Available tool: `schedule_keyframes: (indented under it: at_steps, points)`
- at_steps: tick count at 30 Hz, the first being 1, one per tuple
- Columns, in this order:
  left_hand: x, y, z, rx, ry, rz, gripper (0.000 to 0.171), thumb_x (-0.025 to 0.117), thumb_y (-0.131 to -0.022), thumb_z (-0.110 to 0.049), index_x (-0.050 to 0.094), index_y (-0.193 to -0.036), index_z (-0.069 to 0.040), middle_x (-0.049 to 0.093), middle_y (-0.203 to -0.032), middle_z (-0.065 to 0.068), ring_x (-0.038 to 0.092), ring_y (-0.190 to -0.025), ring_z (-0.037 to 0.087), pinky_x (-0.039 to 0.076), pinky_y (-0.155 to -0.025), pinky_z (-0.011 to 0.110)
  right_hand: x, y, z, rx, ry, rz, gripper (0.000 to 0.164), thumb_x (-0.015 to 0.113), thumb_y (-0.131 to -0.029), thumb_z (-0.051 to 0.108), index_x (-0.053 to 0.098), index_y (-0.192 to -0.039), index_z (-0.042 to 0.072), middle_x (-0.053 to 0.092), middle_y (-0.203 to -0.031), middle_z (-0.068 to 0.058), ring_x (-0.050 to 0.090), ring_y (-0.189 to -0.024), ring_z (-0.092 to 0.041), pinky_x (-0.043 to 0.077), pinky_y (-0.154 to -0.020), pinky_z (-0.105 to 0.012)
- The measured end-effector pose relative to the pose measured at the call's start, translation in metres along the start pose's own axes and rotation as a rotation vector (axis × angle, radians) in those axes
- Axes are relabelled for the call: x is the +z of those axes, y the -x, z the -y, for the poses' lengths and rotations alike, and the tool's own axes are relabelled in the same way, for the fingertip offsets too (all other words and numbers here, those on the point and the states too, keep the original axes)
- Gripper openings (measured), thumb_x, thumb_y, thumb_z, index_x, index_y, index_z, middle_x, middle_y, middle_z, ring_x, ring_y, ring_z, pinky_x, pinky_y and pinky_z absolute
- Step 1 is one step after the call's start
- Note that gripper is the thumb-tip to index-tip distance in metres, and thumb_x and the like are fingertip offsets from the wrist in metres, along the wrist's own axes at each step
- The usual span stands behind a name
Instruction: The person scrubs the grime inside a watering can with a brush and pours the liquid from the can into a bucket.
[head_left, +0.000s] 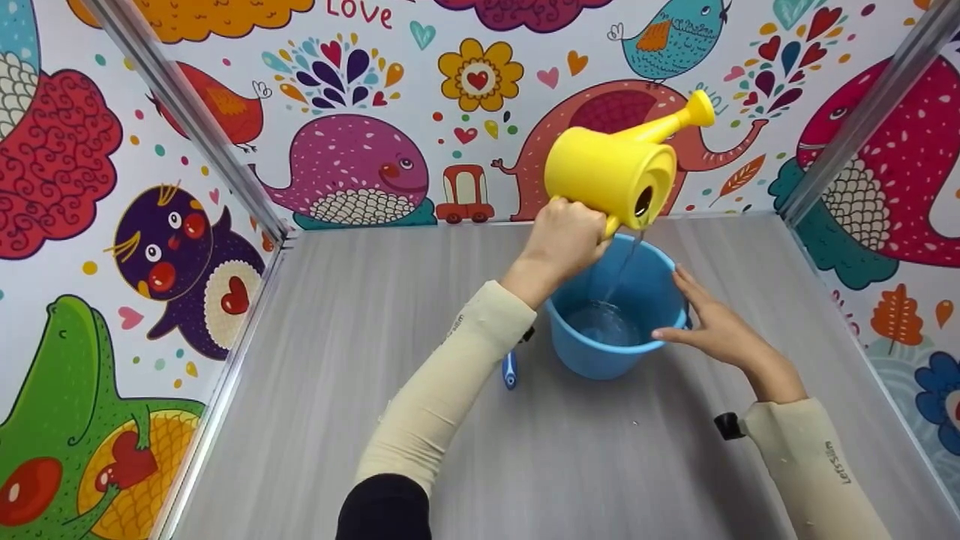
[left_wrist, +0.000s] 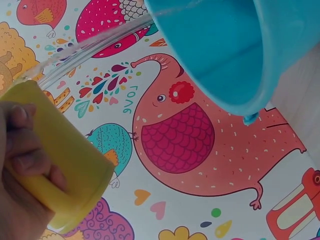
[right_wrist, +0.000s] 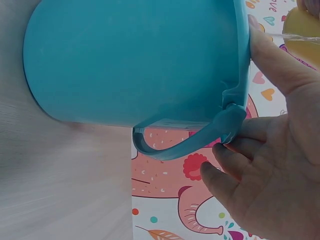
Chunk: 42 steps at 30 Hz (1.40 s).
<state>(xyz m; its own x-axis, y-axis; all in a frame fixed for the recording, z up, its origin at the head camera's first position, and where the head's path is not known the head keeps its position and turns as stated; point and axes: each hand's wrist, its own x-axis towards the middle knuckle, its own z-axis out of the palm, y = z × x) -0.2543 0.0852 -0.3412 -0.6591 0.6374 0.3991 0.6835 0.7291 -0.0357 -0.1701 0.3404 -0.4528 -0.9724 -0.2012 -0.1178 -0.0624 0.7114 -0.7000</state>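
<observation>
My left hand (head_left: pixel 562 236) grips the handle of a yellow watering can (head_left: pixel 600 172), its fingers curled round it. The can is tilted, with its spout up at the far right and its opening down over a light-blue bucket (head_left: pixel 600 361). A thin stream of water (head_left: pixel 622 270) runs from that opening into the bucket, where shallow water (head_left: pixel 600 322) lies on the bottom. With its fingers spread, my right hand (head_left: pixel 720 330) touches the bucket's right rim. In the right wrist view the thumb lies on the rim and the fingertips are beside the hinge of the bucket's handle (right_wrist: pixel 185 145).
Left of the bucket, a blue-and-white handle-like object (head_left: pixel 510 370) lies partly hidden by my left forearm. The grey wood-grain tabletop (head_left: pixel 360 315) ends at printed cartoon panels (head_left: pixel 360 172) behind and at both sides. Metal edge strips (head_left: pixel 217 405) run along the sides.
</observation>
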Motion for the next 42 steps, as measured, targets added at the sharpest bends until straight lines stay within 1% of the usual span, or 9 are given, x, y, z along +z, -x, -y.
schedule_keyframes:
  at_steps: [6,11,18,23,29,34,42]
  points:
    - [0.0007,-0.0001,-0.0005,-0.002,0.001,0.013,0.038,0.055,-0.101,-0.044,0.074,-0.088,-0.014,0.069,-0.074,-0.001,0.063,-0.077,0.016,0.052,-0.080,0.025,0.0002,0.0005,-0.0004,0.001,0.003,0.000,0.109,0.073,-0.086,0.049,0.001,-0.160,0.015,-0.002,-0.168,-0.011,0.011,-0.149,-0.052,0.031,-0.104,-0.072]
    - [0.0010,-0.0005,-0.0013,-0.002,-0.003,0.006,0.038,0.055,-0.100,-0.044,0.074,-0.088,-0.014,0.069,-0.073,-0.001,0.064,-0.077,0.016,0.053,-0.079,0.025,-0.0007,0.0004,0.0005,0.007,-0.002,0.005,0.109,0.073,-0.086,0.050,0.001,-0.160,0.016,-0.003,-0.168,-0.010,0.011,-0.149,-0.052,0.030,-0.105,-0.072]
    - [0.0012,-0.0006,-0.0022,0.019,-0.050,-0.009,0.038,0.056,-0.100,-0.044,0.073,-0.085,-0.014,0.069,-0.073,0.000,0.065,-0.076,0.016,0.053,-0.077,0.025,-0.0017,-0.0021,-0.0001,-0.019,0.014,0.004,0.107,0.074,-0.087,0.043,0.005,-0.159,0.007,-0.001,-0.167,-0.017,0.012,-0.148,-0.055,0.030,-0.103,-0.073]
    - [0.0017,-0.0006,-0.0024,0.022,-0.048,-0.005,0.038,0.056,-0.100,-0.044,0.073,-0.084,-0.014,0.069,-0.073,0.000,0.065,-0.076,0.017,0.053,-0.075,0.025,-0.0007,-0.0027,-0.0011,-0.012,0.008,0.006,0.108,0.074,-0.087,0.046,0.003,-0.160,0.010,-0.002,-0.168,-0.015,0.013,-0.148,-0.054,0.031,-0.103,-0.073]
    - [0.0025,-0.0007,-0.0029,0.017,-0.023,0.012,0.036,0.057,-0.099,-0.044,0.074,-0.088,-0.014,0.070,-0.075,0.000,0.065,-0.077,0.017,0.053,-0.077,0.026,-0.0005,-0.0015,-0.0005,-0.002,0.010,0.008,0.109,0.073,-0.086,0.047,0.002,-0.160,0.010,-0.003,-0.168,-0.014,0.012,-0.148,-0.054,0.031,-0.103,-0.073]
    - [0.0023,-0.0005,-0.0028,0.011,-0.007,0.023,0.036,0.057,-0.099,-0.044,0.074,-0.087,-0.014,0.070,-0.075,0.001,0.064,-0.077,0.017,0.053,-0.077,0.026,-0.0010,-0.0013,-0.0001,0.000,0.002,0.009,0.109,0.073,-0.087,0.048,0.001,-0.160,0.012,-0.003,-0.168,-0.013,0.012,-0.148,-0.054,0.031,-0.103,-0.073]
    - [0.0051,0.0006,-0.0038,0.012,-0.021,0.026,0.036,0.057,-0.100,-0.043,0.073,-0.086,-0.014,0.069,-0.074,0.001,0.064,-0.077,0.017,0.053,-0.077,0.026,-0.0001,-0.0012,-0.0005,-0.007,-0.001,0.003,0.108,0.073,-0.086,0.048,0.003,-0.160,0.012,-0.003,-0.168,-0.013,0.012,-0.149,-0.053,0.030,-0.105,-0.072]
